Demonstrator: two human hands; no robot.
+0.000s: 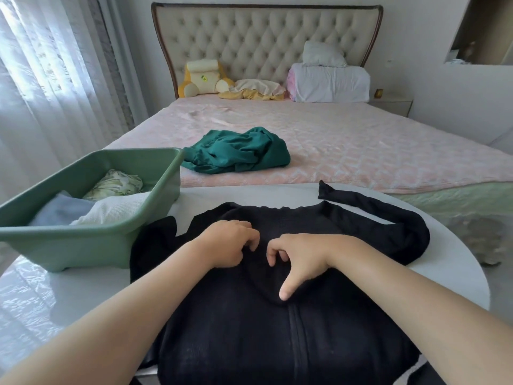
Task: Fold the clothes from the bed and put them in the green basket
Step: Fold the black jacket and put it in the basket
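Observation:
A black knit garment lies spread flat on a white round table, one sleeve trailing to the right. My left hand rests on its chest area with curled fingers pinching the fabric. My right hand presses beside it, fingers bent and thumb pointing down along the middle seam. The green basket stands on the table's left side and holds folded pale clothes. A crumpled teal garment lies on the pink bed.
A tufted headboard, a yellow plush toy, pillows and a folded white blanket are at the bed's far end. Sheer curtains hang at the left. A nightstand sits at the right.

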